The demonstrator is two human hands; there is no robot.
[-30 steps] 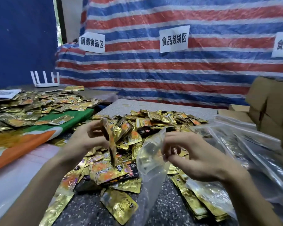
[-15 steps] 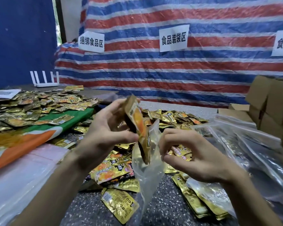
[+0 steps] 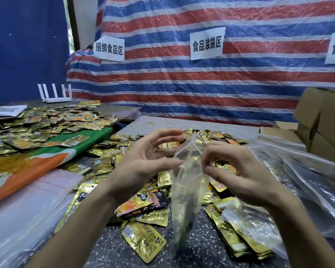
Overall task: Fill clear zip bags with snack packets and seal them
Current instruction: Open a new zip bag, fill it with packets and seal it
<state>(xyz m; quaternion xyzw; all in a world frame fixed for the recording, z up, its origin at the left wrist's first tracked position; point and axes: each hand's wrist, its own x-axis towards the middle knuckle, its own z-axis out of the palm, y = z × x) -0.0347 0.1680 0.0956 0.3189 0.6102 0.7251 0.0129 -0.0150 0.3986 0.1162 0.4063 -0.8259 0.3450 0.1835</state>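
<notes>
**Item:** clear zip bag (image 3: 186, 190). It is held upright between the two grips, above the speckled table (image 3: 201, 248) and just in front of the heap of gold snack packets (image 3: 217, 136). The mouth is at the top, unsealed.

**Right grip** (image 3: 240, 171): closed in a pinch on the right edge of the bag's mouth.

**Left grip** (image 3: 143, 161): fingers spread and relaxed, nothing held. The thumb tip lies at the bag's left edge; contact cannot be told.

**Change recorded:** half a second earlier a gold-and-orange packet was held in the left grip and was being fed into the mouth. That packet is now gone from the grip. Gold shapes are dimly seen through the film lower down; their count cannot be read.

**Assessment:** one insertion is judged complete. The bag appears lightly filled, so further packets are probably required before sealing.
</notes>
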